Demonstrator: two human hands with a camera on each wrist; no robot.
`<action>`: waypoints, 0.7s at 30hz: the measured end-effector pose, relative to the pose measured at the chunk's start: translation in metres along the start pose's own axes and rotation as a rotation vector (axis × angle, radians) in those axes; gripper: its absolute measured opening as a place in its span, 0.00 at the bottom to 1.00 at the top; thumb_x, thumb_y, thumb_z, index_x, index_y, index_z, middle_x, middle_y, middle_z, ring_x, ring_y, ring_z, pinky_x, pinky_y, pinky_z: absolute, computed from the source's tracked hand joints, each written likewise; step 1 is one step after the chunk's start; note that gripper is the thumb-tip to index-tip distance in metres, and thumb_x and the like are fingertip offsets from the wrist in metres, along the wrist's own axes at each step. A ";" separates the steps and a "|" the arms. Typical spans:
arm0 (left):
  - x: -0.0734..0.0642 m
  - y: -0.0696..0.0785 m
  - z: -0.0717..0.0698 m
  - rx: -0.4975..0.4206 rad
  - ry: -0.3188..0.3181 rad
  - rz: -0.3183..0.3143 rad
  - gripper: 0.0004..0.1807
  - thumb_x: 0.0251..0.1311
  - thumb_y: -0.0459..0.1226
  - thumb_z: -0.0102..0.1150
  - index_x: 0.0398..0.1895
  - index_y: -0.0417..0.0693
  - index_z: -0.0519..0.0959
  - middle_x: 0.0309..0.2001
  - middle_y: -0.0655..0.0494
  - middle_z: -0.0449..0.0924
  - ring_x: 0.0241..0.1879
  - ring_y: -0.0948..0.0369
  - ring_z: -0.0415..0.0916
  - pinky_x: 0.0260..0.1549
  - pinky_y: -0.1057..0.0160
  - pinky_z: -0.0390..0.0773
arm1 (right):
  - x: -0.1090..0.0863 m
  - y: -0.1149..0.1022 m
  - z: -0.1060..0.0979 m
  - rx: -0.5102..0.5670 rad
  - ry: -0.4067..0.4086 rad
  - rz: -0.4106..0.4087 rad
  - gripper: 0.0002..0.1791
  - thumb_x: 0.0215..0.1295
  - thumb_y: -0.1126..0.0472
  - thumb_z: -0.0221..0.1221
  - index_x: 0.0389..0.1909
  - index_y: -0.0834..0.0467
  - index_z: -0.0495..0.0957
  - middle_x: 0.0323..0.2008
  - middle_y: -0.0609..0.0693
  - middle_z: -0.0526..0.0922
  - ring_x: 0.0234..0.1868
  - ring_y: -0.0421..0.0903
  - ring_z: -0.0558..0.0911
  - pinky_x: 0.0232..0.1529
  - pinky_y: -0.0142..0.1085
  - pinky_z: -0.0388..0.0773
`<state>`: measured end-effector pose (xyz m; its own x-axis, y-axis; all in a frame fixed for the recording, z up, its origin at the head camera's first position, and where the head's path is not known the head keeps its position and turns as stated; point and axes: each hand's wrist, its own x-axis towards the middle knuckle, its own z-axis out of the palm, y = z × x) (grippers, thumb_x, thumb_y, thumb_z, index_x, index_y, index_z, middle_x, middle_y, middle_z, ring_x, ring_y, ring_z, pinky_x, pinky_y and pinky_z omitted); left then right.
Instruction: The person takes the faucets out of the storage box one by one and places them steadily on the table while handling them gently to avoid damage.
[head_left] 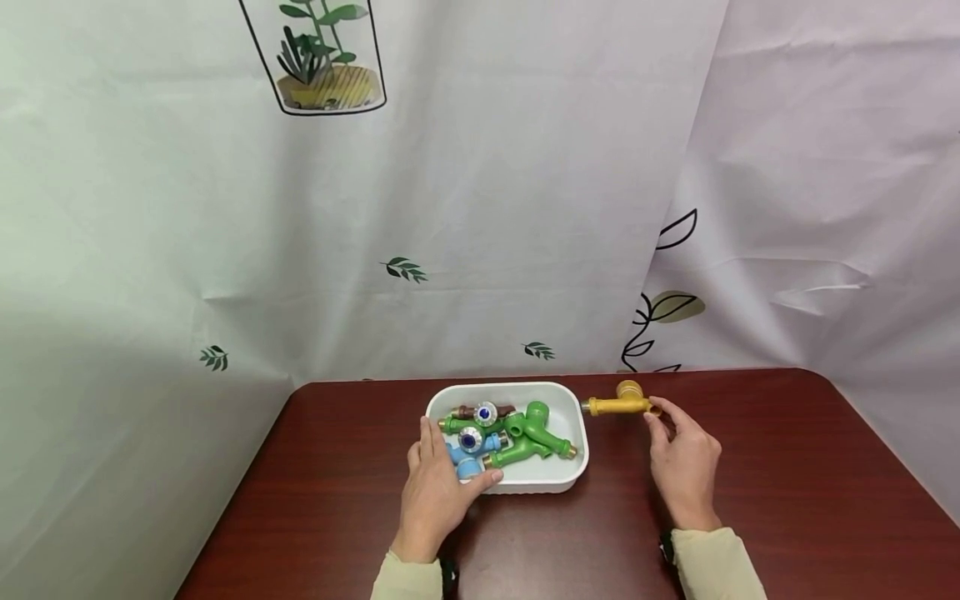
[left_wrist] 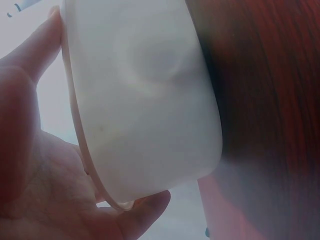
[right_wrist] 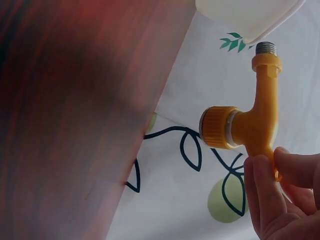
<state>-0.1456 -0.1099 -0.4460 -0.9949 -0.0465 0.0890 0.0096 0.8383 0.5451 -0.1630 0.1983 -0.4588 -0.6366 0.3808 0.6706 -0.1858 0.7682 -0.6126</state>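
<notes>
Judged a screened-off tabletop station; cannot tell whether set within a home, an office or a workshop. Closed in at the back and both sides by pale cloth (head_left: 525,208), visibly creased, with a slanting edge toward the right. Printed with decorative matter: a plant in a jar (head_left: 330,87), small green leaf sprigs (head_left: 405,270) and a black-outlined vine with an olive leaf (head_left: 678,307). Furnished with a dark red wood-grain table (head_left: 322,467), round-cornered, close to the cloth. Stocked with loose plumbing taps (head_left: 534,425) in a white basin (head_left: 525,486), consistent with a work surface.
</notes>
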 end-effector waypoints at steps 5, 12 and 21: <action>0.000 0.000 0.000 0.000 -0.001 0.002 0.71 0.44 0.66 0.73 0.76 0.25 0.50 0.78 0.32 0.45 0.71 0.37 0.54 0.52 0.41 0.75 | -0.001 0.002 0.000 -0.004 -0.020 0.034 0.13 0.57 0.71 0.71 0.45 0.64 0.87 0.34 0.61 0.88 0.23 0.50 0.83 0.26 0.20 0.64; 0.000 -0.001 0.001 0.001 0.005 0.008 0.70 0.44 0.65 0.73 0.75 0.25 0.50 0.78 0.32 0.45 0.71 0.37 0.54 0.52 0.42 0.75 | 0.000 0.003 -0.001 -0.031 -0.083 0.114 0.13 0.59 0.70 0.70 0.45 0.64 0.87 0.35 0.62 0.88 0.28 0.53 0.86 0.29 0.28 0.72; 0.000 -0.001 0.000 0.001 0.004 0.011 0.70 0.45 0.65 0.73 0.75 0.24 0.50 0.78 0.32 0.45 0.71 0.37 0.54 0.53 0.42 0.75 | 0.000 0.004 0.000 -0.055 -0.143 0.170 0.12 0.58 0.69 0.71 0.44 0.63 0.87 0.32 0.60 0.88 0.29 0.53 0.85 0.28 0.42 0.75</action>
<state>-0.1454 -0.1105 -0.4468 -0.9944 -0.0394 0.0981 0.0204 0.8391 0.5436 -0.1637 0.2016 -0.4615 -0.7554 0.4336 0.4913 -0.0281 0.7276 -0.6854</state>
